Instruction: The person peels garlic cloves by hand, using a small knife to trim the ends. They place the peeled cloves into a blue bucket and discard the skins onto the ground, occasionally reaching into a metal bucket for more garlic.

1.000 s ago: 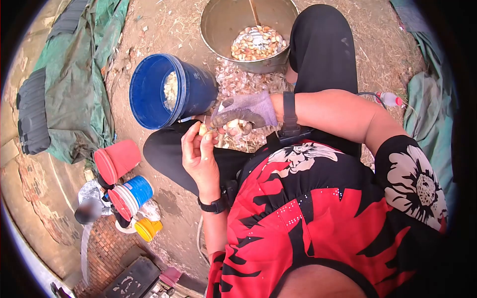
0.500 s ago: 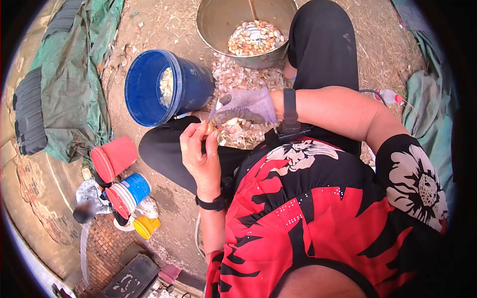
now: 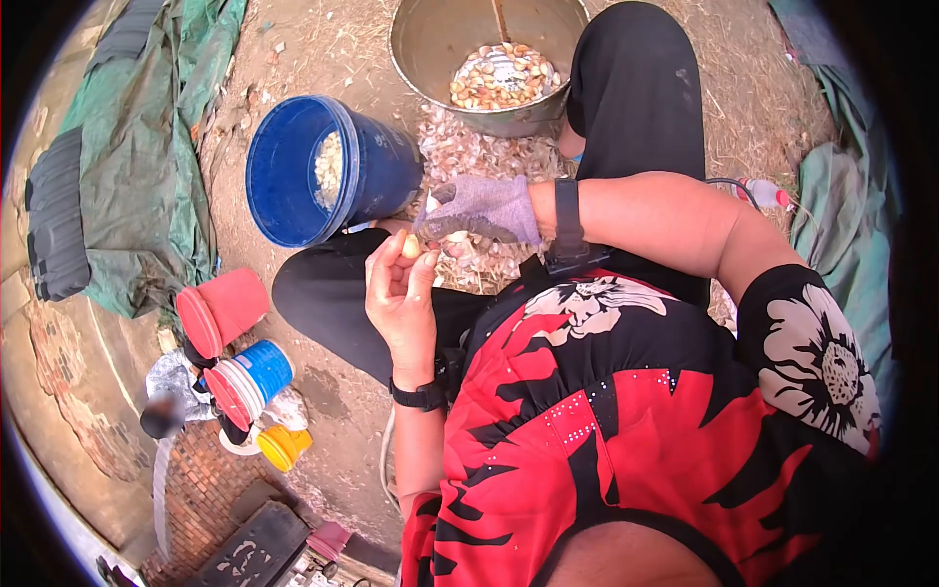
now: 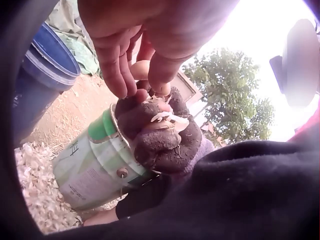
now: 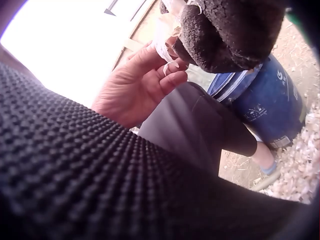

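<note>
My bare left hand (image 3: 401,318) pinches a pale garlic clove (image 3: 411,247) between thumb and fingertips. In the left wrist view that clove (image 4: 140,70) shows between the fingers. Close beside it, my right hand (image 3: 489,208) wears a lilac glove with dark, dirt-covered fingers. Its fingers curl round garlic with bits of loose skin (image 4: 172,122), partly hidden in the palm. The two hands' fingertips meet above the lap. In the right wrist view a strip of thin white skin (image 5: 162,45) hangs between the hands.
A blue bucket (image 3: 386,176) with peeled cloves lies tilted ahead. Beyond is a metal pot (image 3: 416,54) with unpeeled cloves and a stick. Garlic skins (image 3: 479,147) cover the ground. Red (image 3: 235,305), blue-white (image 3: 264,372) and yellow (image 3: 284,448) buckets stand left, near another person.
The clove in my left fingertips looked brownish half a second ago and looks pale now. My left hand has shifted slightly right and turned; the gloved hand has barely moved.
</note>
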